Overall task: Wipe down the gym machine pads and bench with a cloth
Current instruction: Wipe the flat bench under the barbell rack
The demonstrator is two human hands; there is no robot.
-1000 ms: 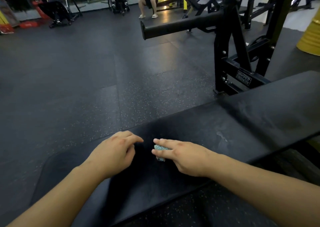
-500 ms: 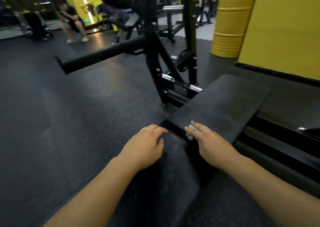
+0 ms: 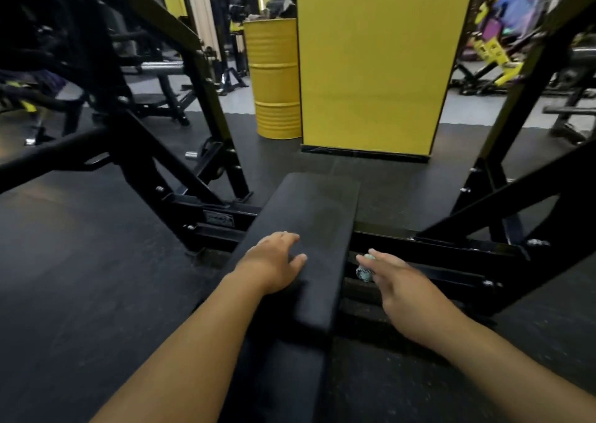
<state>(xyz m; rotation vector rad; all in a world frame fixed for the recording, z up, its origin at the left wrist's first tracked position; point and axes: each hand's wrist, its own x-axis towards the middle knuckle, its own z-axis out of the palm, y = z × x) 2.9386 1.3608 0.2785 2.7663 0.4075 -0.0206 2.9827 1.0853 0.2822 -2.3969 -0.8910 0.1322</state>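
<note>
Bench pad (image 3: 317,216), long axis running away toward yellow pillar (image 3: 374,67). Left hand (image 3: 274,266) flat on it, fingers relaxed. Right hand (image 3: 398,280) just beside its right edge, fingers pinching cloth (image 3: 365,272).

A yellow drum (image 3: 276,77) stands on the dark rubber floor (image 3: 80,261) just beside a yellow pillar (image 3: 374,67); other gym equipment (image 3: 503,51) sits behind.

Left hand (image 3: 274,266) flat, fingers relaxed (right hand (image 3: 403,284) curled, pinching)
</note>
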